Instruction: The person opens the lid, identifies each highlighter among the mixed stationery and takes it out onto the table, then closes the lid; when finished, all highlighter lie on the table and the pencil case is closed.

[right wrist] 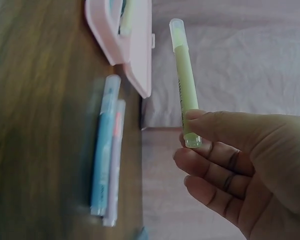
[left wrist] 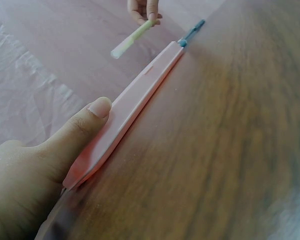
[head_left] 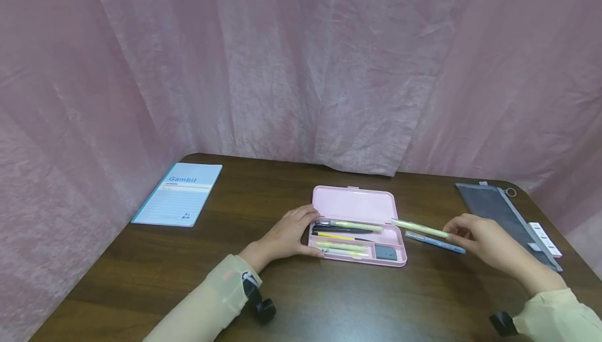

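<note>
Stationery covers the dark surface [head_left: 301, 300] as the head view has it: one pink pencil case [head_left: 348, 260] with its lid [head_left: 355, 202] laid back. Its long rear compartment holds at least three slim pieces, among them a dark pen [head_left: 355, 230] and a yellow pencil [head_left: 340, 236]; in front lie pale pens [head_left: 345, 248], at least two, and one blue-grey eraser [head_left: 385, 252] in its own small compartment. The left hand [head_left: 291, 232] grips the case's left end, thumb at the front. The right hand [head_left: 484, 240] pinches one yellow-green highlighter [head_left: 420, 227], its far tip near the case's right edge. One notebook [head_left: 176, 195] sits left, one grey pouch [head_left: 494, 211] right.

From the left wrist, the thumb presses the case's side; the other fingers are hidden.

From the right wrist, thumb and fingertips nearly close on the highlighter's lower end, clear cap outward; two pens, blue [right wrist: 105, 155] and purple [right wrist: 113, 195], lie side by side near the case.
</note>
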The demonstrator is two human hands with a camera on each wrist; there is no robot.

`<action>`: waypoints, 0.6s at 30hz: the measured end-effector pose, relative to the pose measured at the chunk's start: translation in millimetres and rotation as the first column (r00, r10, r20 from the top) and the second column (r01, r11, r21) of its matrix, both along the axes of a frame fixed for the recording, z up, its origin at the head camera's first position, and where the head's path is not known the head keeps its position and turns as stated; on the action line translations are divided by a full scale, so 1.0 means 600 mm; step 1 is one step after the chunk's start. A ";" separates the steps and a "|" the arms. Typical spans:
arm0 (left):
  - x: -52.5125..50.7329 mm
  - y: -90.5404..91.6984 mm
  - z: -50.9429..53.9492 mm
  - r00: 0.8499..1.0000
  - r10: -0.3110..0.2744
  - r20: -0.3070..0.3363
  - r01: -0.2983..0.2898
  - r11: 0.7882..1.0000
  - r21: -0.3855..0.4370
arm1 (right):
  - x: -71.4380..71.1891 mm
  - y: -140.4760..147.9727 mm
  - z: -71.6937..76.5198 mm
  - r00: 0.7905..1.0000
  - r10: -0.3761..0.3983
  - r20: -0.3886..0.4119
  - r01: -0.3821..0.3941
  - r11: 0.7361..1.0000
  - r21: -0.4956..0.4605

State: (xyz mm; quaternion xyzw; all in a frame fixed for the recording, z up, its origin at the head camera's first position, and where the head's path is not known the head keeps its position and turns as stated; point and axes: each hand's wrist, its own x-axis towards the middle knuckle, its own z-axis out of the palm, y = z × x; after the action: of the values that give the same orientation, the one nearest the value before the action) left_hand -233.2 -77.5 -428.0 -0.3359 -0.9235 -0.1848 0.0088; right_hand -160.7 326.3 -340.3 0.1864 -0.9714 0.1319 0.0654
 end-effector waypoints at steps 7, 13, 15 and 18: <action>0.000 0.000 0.001 1.000 0.005 0.003 -0.005 1.000 0.001 | 0.007 0.020 -0.023 0.994 0.009 -0.108 -0.008 1.000 0.002; 0.000 0.000 0.001 1.000 0.002 0.004 -0.002 1.000 0.000 | 0.017 0.034 -0.046 0.993 -0.023 -0.115 0.023 1.000 -0.004; 0.000 0.000 0.001 1.000 0.002 0.002 -0.002 1.000 0.001 | 0.020 0.038 -0.053 0.993 -0.039 -0.108 0.039 0.999 -0.009; 0.000 0.000 0.000 1.000 0.003 0.001 -0.003 1.000 0.000 | 0.022 0.045 -0.065 0.989 -0.045 -0.139 0.043 0.999 -0.018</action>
State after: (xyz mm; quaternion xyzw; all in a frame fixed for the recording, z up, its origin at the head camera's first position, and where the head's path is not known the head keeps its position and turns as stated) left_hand -233.3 -77.6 -428.1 -0.3344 -0.9241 -0.1849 0.0087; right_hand -147.3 353.1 -379.3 0.1732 -0.9673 0.1244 0.1376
